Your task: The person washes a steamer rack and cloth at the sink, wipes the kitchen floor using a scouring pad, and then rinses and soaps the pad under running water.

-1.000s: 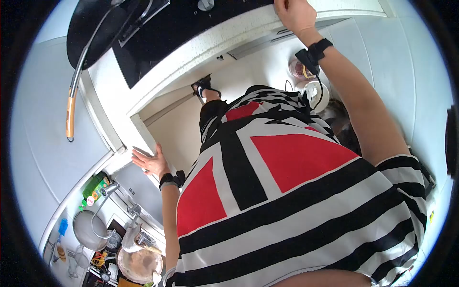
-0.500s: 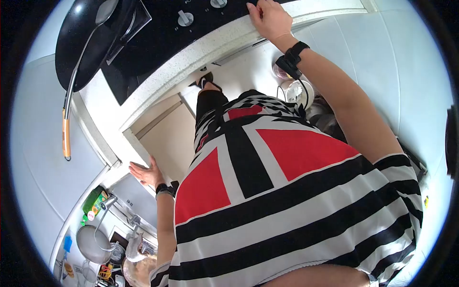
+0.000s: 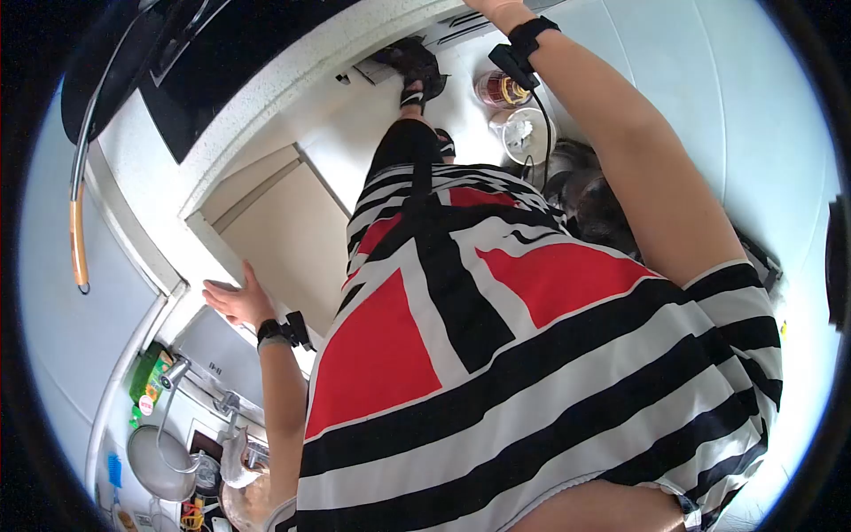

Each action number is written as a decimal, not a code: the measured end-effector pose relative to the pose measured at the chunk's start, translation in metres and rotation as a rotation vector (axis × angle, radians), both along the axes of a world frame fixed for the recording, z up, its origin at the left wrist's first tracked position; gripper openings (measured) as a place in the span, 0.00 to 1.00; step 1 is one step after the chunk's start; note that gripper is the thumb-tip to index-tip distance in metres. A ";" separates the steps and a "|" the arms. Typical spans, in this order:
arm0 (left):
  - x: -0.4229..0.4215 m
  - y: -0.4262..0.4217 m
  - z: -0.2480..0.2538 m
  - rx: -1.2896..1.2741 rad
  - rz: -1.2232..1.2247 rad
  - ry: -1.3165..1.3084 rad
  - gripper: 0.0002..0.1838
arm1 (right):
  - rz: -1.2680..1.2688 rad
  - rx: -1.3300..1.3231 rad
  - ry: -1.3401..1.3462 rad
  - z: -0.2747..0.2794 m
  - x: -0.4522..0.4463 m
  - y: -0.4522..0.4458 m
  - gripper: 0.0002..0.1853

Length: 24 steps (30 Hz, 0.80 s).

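Note:
My left hand [image 3: 241,300] rests on the white counter edge [image 3: 301,84] near the sink corner, fingers spread and holding nothing. At the top border, my right hand [image 3: 498,9] is by the far end of the same counter edge. Its fingers lie outside the picture, so I cannot tell their state. Both wrists wear black straps with a small device. Between the hands runs the black cooktop [image 3: 244,49], with a dark wok [image 3: 81,105] at its left. A long metal utensil with a wooden handle [image 3: 78,235] leans out over the wok's rim.
An opened cream cabinet front or drawer [image 3: 288,226] is below the counter. Beside my left arm are a grey sink [image 3: 217,355], a tap [image 3: 175,372] and a round metal pan [image 3: 160,465]. On the floor stand a white bucket [image 3: 530,133] and a jar [image 3: 501,89].
The view has shifted, showing more floor and feet. My right hand has slipped mostly out of the top of the picture. My left hand still rests on the counter edge.

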<state>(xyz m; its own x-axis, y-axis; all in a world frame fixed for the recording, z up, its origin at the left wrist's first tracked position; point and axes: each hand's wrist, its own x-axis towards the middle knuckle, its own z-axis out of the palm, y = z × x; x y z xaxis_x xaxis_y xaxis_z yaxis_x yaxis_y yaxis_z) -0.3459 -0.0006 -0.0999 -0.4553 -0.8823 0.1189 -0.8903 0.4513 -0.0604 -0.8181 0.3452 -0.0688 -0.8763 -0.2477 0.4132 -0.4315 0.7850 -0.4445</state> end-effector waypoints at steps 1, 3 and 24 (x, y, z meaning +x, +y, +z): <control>-0.001 0.002 0.004 0.015 0.045 -0.052 0.54 | -0.003 -0.010 0.035 -0.003 0.001 -0.001 0.18; 0.005 -0.002 -0.001 -0.003 -0.018 0.014 0.54 | -0.014 0.002 -0.006 -0.001 0.002 -0.004 0.18; 0.067 -0.080 -0.071 -0.268 -0.561 0.224 0.52 | -0.098 0.006 0.095 -0.024 -0.009 0.001 0.17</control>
<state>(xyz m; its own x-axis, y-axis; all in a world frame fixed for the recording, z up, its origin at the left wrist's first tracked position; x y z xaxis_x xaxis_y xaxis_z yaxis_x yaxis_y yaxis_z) -0.2787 -0.0803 -0.1712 -0.7762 -0.4455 0.4462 -0.5287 0.8454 -0.0757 -0.8275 0.3462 -0.0925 -0.8535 -0.1658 0.4941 -0.3928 0.8276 -0.4009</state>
